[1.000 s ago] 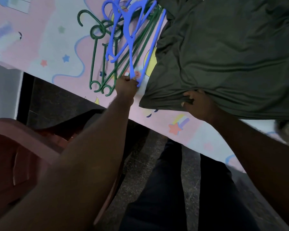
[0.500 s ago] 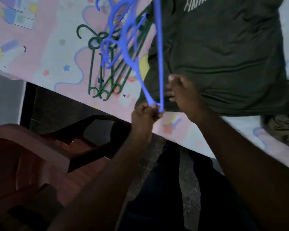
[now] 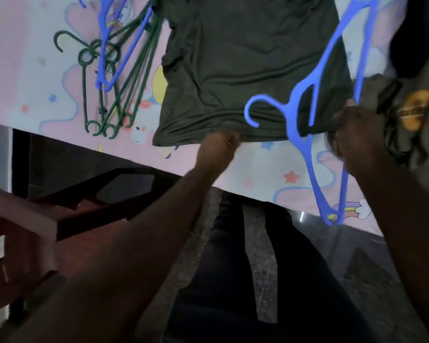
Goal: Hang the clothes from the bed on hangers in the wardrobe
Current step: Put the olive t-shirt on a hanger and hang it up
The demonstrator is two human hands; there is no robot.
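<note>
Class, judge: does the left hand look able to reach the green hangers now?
Probably yes: the green hangers lie in the open beside the shirt, nothing between; but the left hand grips the shirt's hem.

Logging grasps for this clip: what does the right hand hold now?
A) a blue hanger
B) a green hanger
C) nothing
A: the right hand grips a blue hanger above the dark green T-shirt, while the green hangers lie on the bed.
</note>
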